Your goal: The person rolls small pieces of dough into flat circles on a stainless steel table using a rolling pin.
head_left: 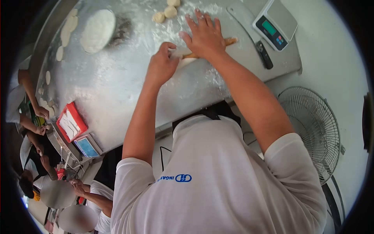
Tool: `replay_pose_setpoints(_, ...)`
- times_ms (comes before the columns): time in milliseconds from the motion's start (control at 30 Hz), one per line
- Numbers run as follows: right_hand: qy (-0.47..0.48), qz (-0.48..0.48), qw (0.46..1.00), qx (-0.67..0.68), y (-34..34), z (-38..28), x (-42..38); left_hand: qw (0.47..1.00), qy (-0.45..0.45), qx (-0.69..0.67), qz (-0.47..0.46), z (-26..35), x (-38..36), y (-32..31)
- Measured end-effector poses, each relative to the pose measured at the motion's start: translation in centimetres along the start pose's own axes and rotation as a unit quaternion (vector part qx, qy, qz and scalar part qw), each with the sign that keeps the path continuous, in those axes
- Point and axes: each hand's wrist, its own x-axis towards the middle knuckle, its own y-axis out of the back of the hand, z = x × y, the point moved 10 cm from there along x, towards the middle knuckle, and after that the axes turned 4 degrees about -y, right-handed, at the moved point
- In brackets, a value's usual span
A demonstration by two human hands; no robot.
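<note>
A thin wooden rolling pin [230, 41] lies across a piece of dough [186, 61] on the metal table. My right hand [204, 37] rests flat over the pin, palm down with its fingers spread. At the dough's left side, my left hand [161, 65] has curled fingers and seems to pinch the dough's edge, though its fingertips are partly hidden. Just beyond my hands sit several small dough balls [170, 11] on floured metal.
A knife [261, 50] and a digital scale [272, 29] lie to the right. Left are a plate of flour [98, 31], flattened dough pieces [66, 33] and a red tray [71, 122]. A fan [309, 128] stands beside the table; co-workers [29, 101] are at the far left.
</note>
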Motion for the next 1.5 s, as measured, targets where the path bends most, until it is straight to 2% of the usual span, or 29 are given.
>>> replay_pose_setpoints(67, -0.004, -0.003, 1.000, 0.023, 0.9, 0.2, -1.1, 0.998, -0.047, 0.036, -0.003, 0.1, 0.3, -0.5)
replay_pose_setpoints(100, -0.001, -0.005, 0.999, 0.037, 1.0, 0.5, -2.7, 0.992, -0.100, 0.076, 0.010, 1.1, -0.4, -0.5)
replay_pose_setpoints(133, 0.012, 0.001, 0.999, 0.036, 0.9, 1.0, -5.1, 0.985, -0.093, 0.140, -0.025, 0.8, -0.7, -1.3)
replay_pose_setpoints(167, 0.026, 0.003, 0.999, 0.033, 1.3, 1.6, -7.8, 0.989, -0.058, 0.120, -0.068, -0.2, -1.2, -2.1)
replay_pose_setpoints(200, 0.045, 0.005, 0.998, 0.047, 2.6, 1.7, -9.9, 0.989, -0.065, 0.108, -0.072, -0.2, -2.0, -2.3)
replay_pose_setpoints(233, 0.045, -0.005, 0.998, 0.051, 3.3, 2.5, -11.6, 0.988, -0.096, 0.118, -0.033, -0.3, -3.1, -2.1)
replay_pose_setpoints(333, 0.037, 0.003, 0.998, 0.050, 4.2, 5.0, -13.6, 0.993, -0.007, -0.019, -0.117, -0.2, -5.6, 0.7)
replay_pose_setpoints(367, 0.028, 0.013, 0.999, 0.045, 4.2, 5.6, -13.6, 0.974, -0.010, -0.227, -0.021, -3.3, -6.0, 3.3)
replay_pose_setpoints(400, 0.025, 0.018, 0.998, 0.046, 4.1, 5.6, -13.0, 0.903, -0.020, -0.423, 0.072, -7.0, -6.4, 6.6)
replay_pose_setpoints(433, 0.019, 0.015, 0.999, 0.043, 4.1, 5.6, -12.9, 0.799, -0.100, -0.574, 0.148, -5.7, -6.9, 11.1)
replay_pose_setpoints(467, 0.012, 0.010, 0.999, 0.039, 4.2, 5.7, -13.1, 0.658, -0.171, -0.701, 0.215, -4.8, -7.7, 15.1)
replay_pose_setpoints(533, 0.012, 0.007, 0.999, 0.043, 4.5, 5.5, -13.0, 0.637, -0.169, -0.676, 0.330, -7.0, -7.2, 18.6)
replay_pose_setpoints(633, 0.011, 0.011, 0.999, 0.043, 4.6, 5.6, -12.7, 0.805, -0.052, -0.518, 0.283, -5.7, -3.0, 15.6)
replay_pose_setpoints(733, 0.006, 0.008, 0.999, 0.048, 4.5, 5.6, -12.7, 0.947, -0.044, -0.265, 0.175, -2.4, 2.7, 11.1)
replay_pose_setpoints(800, 0.004, 0.009, 0.999, 0.050, 4.5, 5.8, -12.5, 0.967, -0.093, -0.022, 0.235, 0.2, 6.2, 10.6)
replay_pose_setpoints(900, 0.000, 0.013, 0.998, 0.054, 4.5, 5.8, -12.6, 0.928, -0.214, 0.231, 0.200, 0.9, 11.9, 7.1)
replay_pose_setpoints(1000, -0.002, 0.013, 0.998, 0.060, 4.4, 5.9, -12.5, 0.962, -0.131, 0.181, 0.154, 1.6, 11.9, 5.0)
replay_pose_setpoints(1033, -0.003, 0.013, 0.998, 0.061, 4.4, 5.9, -12.4, 0.960, -0.152, 0.185, 0.149, 2.2, 10.8, 4.5)
replay_pose_setpoints(1167, -0.005, 0.015, 0.998, 0.066, 4.6, 5.9, -12.5, 0.950, -0.116, 0.274, 0.098, 1.9, 8.6, 4.4)
replay_pose_setpoints(1267, -0.004, 0.021, 0.997, 0.070, 4.8, 5.9, -12.5, 0.955, -0.105, 0.278, 0.029, -0.2, 8.2, 5.5)
replay_pose_setpoints(1300, -0.003, 0.022, 0.997, 0.072, 4.9, 5.8, -12.6, 0.946, -0.072, 0.313, -0.032, -0.2, 7.9, 6.1)
replay_pose_setpoints(1367, -0.003, 0.024, 0.997, 0.075, 4.9, 5.8, -12.5, 0.989, 0.048, 0.073, -0.116, -1.5, 7.6, 7.1)
replay_pose_setpoints(1400, 0.000, 0.026, 0.997, 0.074, 5.0, 5.8, -12.4, 0.981, 0.106, -0.051, -0.156, -1.8, 7.1, 7.2)
replay_pose_setpoints(1433, 0.002, 0.026, 0.997, 0.073, 5.0, 5.8, -12.4, 0.982, 0.087, -0.034, -0.162, -0.6, 6.8, 8.4)
replay_pose_setpoints(1500, 0.004, 0.026, 0.997, 0.074, 5.0, 5.8, -12.5, 0.981, 0.024, -0.167, -0.092, 0.3, 7.8, 11.0)
